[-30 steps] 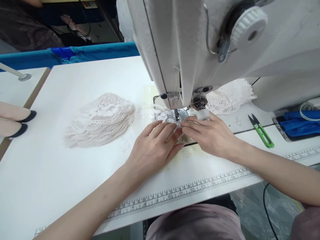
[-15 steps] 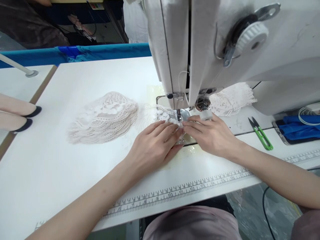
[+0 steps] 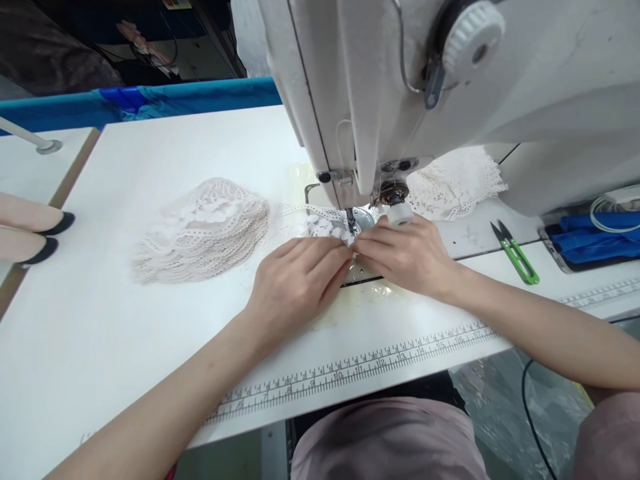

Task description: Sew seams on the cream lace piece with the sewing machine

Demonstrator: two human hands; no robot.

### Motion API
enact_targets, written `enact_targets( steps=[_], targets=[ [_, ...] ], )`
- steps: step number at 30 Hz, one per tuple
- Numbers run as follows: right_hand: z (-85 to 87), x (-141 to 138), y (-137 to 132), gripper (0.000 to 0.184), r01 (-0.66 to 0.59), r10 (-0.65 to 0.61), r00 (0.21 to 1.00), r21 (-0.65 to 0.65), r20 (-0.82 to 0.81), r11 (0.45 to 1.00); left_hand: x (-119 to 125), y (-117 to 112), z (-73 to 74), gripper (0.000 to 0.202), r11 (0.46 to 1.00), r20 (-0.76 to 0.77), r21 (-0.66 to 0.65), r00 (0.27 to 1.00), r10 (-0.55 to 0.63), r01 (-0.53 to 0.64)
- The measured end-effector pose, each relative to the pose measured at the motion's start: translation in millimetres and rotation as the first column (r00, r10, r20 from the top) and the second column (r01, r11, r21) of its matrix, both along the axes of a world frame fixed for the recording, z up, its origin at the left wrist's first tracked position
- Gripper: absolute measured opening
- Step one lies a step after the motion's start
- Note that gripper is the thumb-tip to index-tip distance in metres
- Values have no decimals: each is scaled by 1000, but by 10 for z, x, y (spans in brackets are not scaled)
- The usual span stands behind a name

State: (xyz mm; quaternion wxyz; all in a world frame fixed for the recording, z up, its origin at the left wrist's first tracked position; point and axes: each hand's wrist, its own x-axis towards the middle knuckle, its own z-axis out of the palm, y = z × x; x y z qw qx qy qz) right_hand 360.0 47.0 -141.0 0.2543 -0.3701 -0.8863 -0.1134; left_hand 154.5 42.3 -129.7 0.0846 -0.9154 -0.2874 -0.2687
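Observation:
White lace trim [image 3: 327, 225] lies under the presser foot [image 3: 351, 221] of a sewing machine [image 3: 315, 100]. My left hand [image 3: 300, 273] is closed at the lace's near edge, its fingertips drawn together just left of the foot. Close beside it, my right hand [image 3: 403, 253] pinches the lace in front of the needle area. The two sets of fingertips nearly meet and hide the part they grip. A stack of lace pieces [image 3: 210, 233] sits to the left, with a strip running from it toward the foot.
More lace [image 3: 455, 183] lies behind the machine's needle, under its arm. Green thread snips [image 3: 516, 252] rest on the right, near a tray with blue cloth [image 3: 600, 233]. A printed ruler [image 3: 340, 373] follows the table's front edge. Two flesh-coloured, dark-tipped objects [image 3: 35, 227] stand at far left.
My fingertips have drawn closer together at the lace, and the left fingers are more curled. The whole view has shifted slightly; the lace stack looks unmoved on the table.

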Motion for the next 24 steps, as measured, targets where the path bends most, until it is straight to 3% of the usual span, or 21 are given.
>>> enact_targets(
  steps=[3,7,13,17,20,24],
  targets=[
    [-37,22,48,27,40,-47,980,-37,-196,999,57,59,54,27,971,-14,-187,989,148,-148],
    [-48,38,87,26,129,-171,934,-152,-313,980,126,211,81,24,934,-100,-313,984,148,-172],
    [2,14,86,27,174,-251,918,-258,-308,950,221,337,-19,16,944,-59,-213,968,243,-250],
    [-26,30,66,25,131,-210,920,-245,-330,961,193,321,-39,20,976,-31,-118,983,182,-184],
    [-60,60,14,24,8,-59,956,-175,-287,985,131,224,-19,18,997,-79,-20,994,77,-79],
    [-40,82,-113,18,-52,53,998,22,-42,998,61,21,-19,18,989,-155,144,987,39,-16]
  ],
)
